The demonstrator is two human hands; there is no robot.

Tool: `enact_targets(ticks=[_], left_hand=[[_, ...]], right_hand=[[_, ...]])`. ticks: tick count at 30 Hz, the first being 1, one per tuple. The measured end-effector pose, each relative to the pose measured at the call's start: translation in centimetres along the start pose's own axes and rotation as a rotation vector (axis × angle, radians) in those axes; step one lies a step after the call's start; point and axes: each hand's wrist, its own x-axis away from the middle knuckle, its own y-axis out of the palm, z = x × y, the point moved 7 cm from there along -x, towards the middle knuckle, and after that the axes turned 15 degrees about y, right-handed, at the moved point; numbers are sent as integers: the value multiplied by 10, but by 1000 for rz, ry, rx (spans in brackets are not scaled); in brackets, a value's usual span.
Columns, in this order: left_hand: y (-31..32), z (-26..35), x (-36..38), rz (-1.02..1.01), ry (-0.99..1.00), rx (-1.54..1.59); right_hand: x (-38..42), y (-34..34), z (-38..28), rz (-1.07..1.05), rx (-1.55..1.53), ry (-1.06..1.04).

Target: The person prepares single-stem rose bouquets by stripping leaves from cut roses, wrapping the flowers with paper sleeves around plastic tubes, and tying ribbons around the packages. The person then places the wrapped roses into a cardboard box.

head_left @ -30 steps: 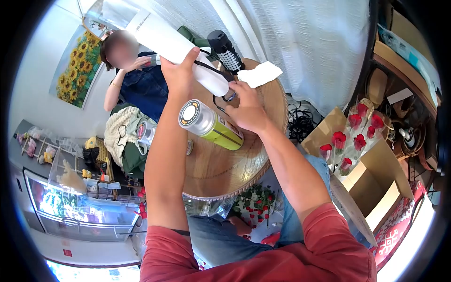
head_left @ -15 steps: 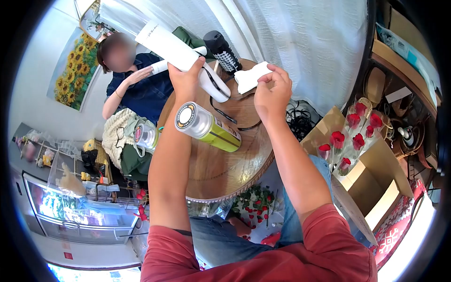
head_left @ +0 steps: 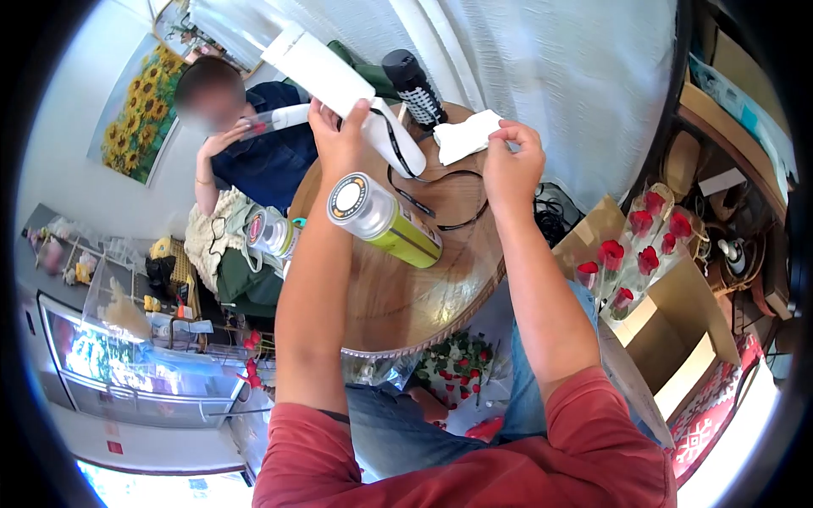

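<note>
Closed the fingers (head_left: 360, 114) of the left hand (head_left: 339, 144) tight round the white roll (head_left: 326, 72), and held it tilted up, clear of the round wooden table (head_left: 423, 296). Pinched the near edge of the napkin (head_left: 466, 135) between the fingertips (head_left: 506, 129) of the right hand (head_left: 512, 161), the rest of it lying at the table's far side. Left the black cord (head_left: 445, 199) trailing from the roll's lower end in a loose loop on the wood between both hands. Judged it mid-job: roll in hand, cord slack and untidied, napkin barely lifted. Kept the spray can (head_left: 385, 222) on its side just beside the left forearm, a black bottle (head_left: 413, 85) upright behind. Spotted a person (head_left: 262, 157) across the table, and roses (head_left: 631, 245) in a cardboard box (head_left: 677, 313) off right.
</note>
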Motion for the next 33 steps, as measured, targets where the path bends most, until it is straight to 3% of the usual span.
enact_targets(ticks=[2,4,6,8,9,10,11,13,14,16,18,19,21,23,26,27,28,33], left_hand=[[-20,12,17,134,-140,77],[-44,25,50,165,-113,238],[-46,81,99,115,-98,155],[-58,118,151,117,-125,80],[-69,132,178,61,-69,24],[-81,139,200,6,-15,-36],[-99,135,211,26,-7,-39],[-141,142,228,96,204,-404],[-162,130,227,288,57,-411],[-178,126,204,365,-53,-589],[-184,110,180,338,-68,-593],[-178,101,167,303,-34,-443],[-176,95,152,283,11,-285],[-173,74,150,100,-340,-321],[-163,92,165,59,-284,-283],[-160,100,173,-7,-170,-357],[-154,96,190,20,-205,-161],[-132,125,229,-50,-274,98]], right_hand=[[-2,1,1,-23,-10,1],[-4,-1,4,-36,-57,28],[-1,1,1,-70,-68,18],[6,9,3,-238,-198,172],[12,18,6,-406,-307,211],[20,17,-3,-425,-305,204],[35,28,-15,-652,-325,230],[68,49,-21,-1037,-409,222],[81,54,-18,-1059,-403,214],[111,60,-19,-1169,-355,143],[130,60,-12,-1120,-34,96],[135,60,-17,-1065,83,45],[141,63,-14,-1060,97,79],[144,63,-12,-1016,131,115],[153,61,-16,-1031,137,110],[158,60,-16,-1038,144,128],[164,59,-18,-1045,151,125],[200,62,-14,-1188,107,149]])
